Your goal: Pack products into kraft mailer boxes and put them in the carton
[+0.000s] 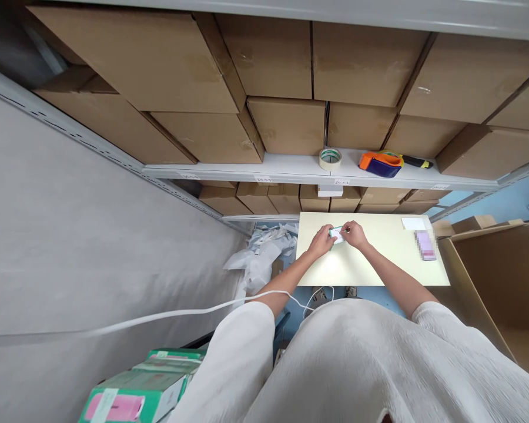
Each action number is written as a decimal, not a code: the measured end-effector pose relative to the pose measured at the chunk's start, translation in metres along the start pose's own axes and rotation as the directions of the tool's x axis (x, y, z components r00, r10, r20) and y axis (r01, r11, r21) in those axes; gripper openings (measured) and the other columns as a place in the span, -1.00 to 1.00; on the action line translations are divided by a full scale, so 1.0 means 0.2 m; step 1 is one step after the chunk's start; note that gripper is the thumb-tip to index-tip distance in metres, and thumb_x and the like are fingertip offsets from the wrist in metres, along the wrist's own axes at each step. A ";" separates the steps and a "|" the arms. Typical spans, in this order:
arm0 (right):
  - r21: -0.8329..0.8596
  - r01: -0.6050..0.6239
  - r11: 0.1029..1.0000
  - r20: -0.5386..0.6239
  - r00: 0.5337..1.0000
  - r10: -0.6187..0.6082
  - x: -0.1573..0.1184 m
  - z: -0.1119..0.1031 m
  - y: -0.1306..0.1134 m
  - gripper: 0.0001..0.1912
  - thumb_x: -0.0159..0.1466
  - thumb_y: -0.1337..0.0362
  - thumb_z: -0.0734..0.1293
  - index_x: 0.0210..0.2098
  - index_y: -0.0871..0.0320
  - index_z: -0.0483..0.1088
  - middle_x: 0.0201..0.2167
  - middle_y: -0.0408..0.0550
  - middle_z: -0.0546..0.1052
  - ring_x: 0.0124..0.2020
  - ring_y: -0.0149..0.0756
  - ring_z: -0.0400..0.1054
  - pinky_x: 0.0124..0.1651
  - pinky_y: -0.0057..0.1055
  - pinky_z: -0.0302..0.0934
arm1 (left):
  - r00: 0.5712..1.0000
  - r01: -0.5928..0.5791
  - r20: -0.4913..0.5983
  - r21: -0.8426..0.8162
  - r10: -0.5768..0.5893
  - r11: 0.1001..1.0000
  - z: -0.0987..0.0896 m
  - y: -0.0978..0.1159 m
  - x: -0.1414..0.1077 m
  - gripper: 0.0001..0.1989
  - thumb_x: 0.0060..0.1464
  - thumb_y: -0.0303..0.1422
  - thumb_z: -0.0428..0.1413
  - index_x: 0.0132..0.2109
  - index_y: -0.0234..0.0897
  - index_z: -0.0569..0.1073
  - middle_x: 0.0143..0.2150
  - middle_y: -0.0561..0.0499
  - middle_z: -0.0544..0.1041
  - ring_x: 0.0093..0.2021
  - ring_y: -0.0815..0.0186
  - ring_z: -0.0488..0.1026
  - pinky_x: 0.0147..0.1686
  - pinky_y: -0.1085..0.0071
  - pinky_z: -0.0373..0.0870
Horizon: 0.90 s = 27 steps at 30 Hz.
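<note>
Over the pale yellow table, my left hand [321,241] is closed around a small flat green-and-white box [336,234], with its white face turned up. My right hand [354,234] is at the right end of that box, thumb and fingers pinched together against the white face. Whatever lies between the right fingertips is too small to make out. Near the table's right end lie a stack of small purple packs [425,245], partly blurred, and a white sheet or label pad [413,224].
A tape roll [330,159], an orange-and-blue tape dispenser [381,164] and a yellow-black cutter [417,161] sit on the shelf edge [291,174] under cardboard boxes [286,126]. A large open carton [502,282] stands right, plastic waste [262,258] left. A white cable [180,312] crosses my left arm.
</note>
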State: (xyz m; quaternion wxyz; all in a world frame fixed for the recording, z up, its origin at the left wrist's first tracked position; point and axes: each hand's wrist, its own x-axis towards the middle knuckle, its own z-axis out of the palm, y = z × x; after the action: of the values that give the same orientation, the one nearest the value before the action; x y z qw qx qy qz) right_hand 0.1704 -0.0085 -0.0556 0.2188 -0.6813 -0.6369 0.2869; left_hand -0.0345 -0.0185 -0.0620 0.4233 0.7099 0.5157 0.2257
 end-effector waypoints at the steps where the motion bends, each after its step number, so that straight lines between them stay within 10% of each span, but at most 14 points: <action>1: 0.017 -0.042 0.999 -0.018 0.999 0.042 -0.01 0.01 0.00 -0.98 0.21 0.30 0.45 -0.35 0.10 0.54 -0.20 -0.02 0.58 -0.22 -0.21 0.49 0.01 -0.26 0.43 | 1.000 -0.009 -0.005 -0.003 0.009 1.000 0.00 0.00 0.00 -0.61 0.28 -0.35 0.21 0.21 -0.12 0.39 0.20 -0.09 0.50 0.04 0.16 0.55 0.10 0.19 0.50; 11: 0.421 -0.096 0.902 0.034 0.995 0.089 -0.04 0.02 0.06 -0.85 0.08 0.24 0.43 -0.32 0.05 0.50 -0.22 -0.10 0.64 -0.22 -0.22 0.55 -0.05 -0.23 0.51 | 0.988 -0.116 0.121 0.159 0.097 0.981 -0.06 0.02 -0.01 -0.54 0.25 -0.23 0.26 0.24 -0.14 0.39 0.30 -0.15 0.43 0.18 0.05 0.50 0.16 0.14 0.47; 18: 0.403 -0.137 0.905 0.071 0.990 0.119 -0.04 0.03 0.03 -0.81 0.05 0.15 0.45 -0.36 0.04 0.46 -0.36 -0.15 0.61 -0.34 -0.25 0.49 -0.13 -0.27 0.47 | 0.990 -0.108 0.129 0.490 0.051 0.865 -0.02 0.16 -0.01 -0.21 0.17 -0.21 0.37 0.44 -0.13 0.24 0.33 -0.24 0.45 0.34 -0.18 0.33 0.30 -0.05 0.24; 27: 0.346 -0.079 0.935 0.113 0.993 0.042 -0.09 0.11 0.12 -0.64 0.16 0.30 0.34 -0.04 0.09 0.53 -0.01 0.01 0.66 -0.07 -0.19 0.57 0.09 -0.15 0.49 | 0.992 -0.076 0.123 0.407 0.028 0.910 -0.13 0.09 0.02 -0.45 0.08 -0.47 0.34 0.20 -0.05 0.50 0.25 -0.22 0.46 0.32 -0.21 0.32 0.33 -0.12 0.18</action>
State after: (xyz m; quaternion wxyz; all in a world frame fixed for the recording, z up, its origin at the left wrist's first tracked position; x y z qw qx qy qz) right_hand 0.1730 -0.0305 -0.0855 0.2941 -0.6349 -0.5651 0.4372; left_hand -0.0440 -0.0073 -0.0333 0.2876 0.8081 0.5073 0.0824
